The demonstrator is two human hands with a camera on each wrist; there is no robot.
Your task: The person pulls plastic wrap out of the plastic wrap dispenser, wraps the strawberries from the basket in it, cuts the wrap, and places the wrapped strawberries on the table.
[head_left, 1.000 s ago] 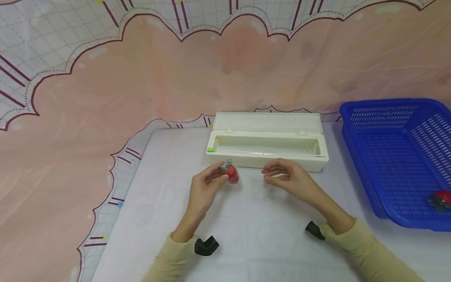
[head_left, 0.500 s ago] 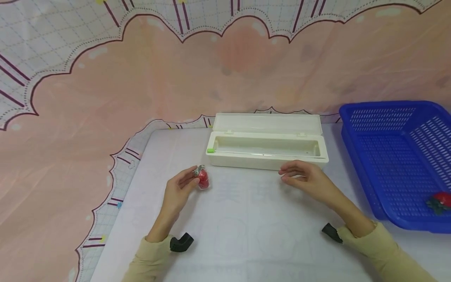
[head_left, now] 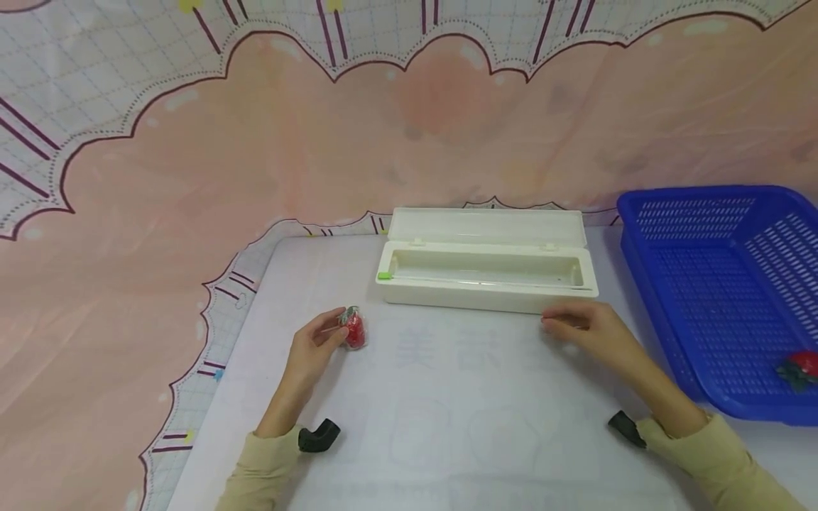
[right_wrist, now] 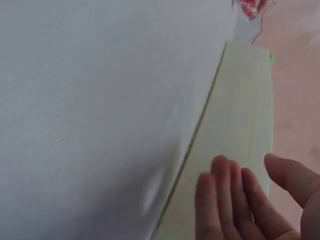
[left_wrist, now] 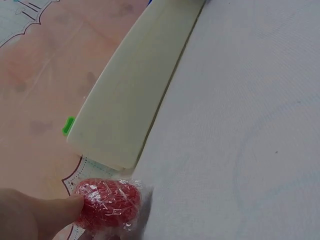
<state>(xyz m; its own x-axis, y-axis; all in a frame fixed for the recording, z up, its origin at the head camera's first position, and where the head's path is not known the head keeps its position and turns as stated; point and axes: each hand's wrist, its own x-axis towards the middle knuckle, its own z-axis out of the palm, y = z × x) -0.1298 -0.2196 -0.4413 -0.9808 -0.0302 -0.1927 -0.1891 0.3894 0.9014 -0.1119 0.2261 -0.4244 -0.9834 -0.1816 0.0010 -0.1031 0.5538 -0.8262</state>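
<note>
My left hand [head_left: 311, 355] pinches a strawberry [head_left: 355, 332] between thumb and fingers, left of the white box. Clear plastic film with shiny creases covers the fruit in the left wrist view, where my thumb presses the wrapped strawberry [left_wrist: 111, 204]. A long white cling film dispenser [head_left: 460, 295] stands at the back of the table with its lid raised. By its front right corner is my right hand [head_left: 591, 332], holding nothing. In the right wrist view, the fingers [right_wrist: 232, 200] are extended side by side in front of the dispenser [right_wrist: 240, 105], thumb apart.
A blue plastic basket [head_left: 696, 341] sits on the right, with a red strawberry [head_left: 802, 367] near its front. A white cloth [head_left: 473, 411] covers the table. A patterned peach curtain [head_left: 383, 142] hangs behind. A small green tab [head_left: 385, 276] marks the dispenser's left end.
My left hand has carried the wrapped strawberry to the left and slightly nearer. My right hand has moved to the right along the dispenser's front.
</note>
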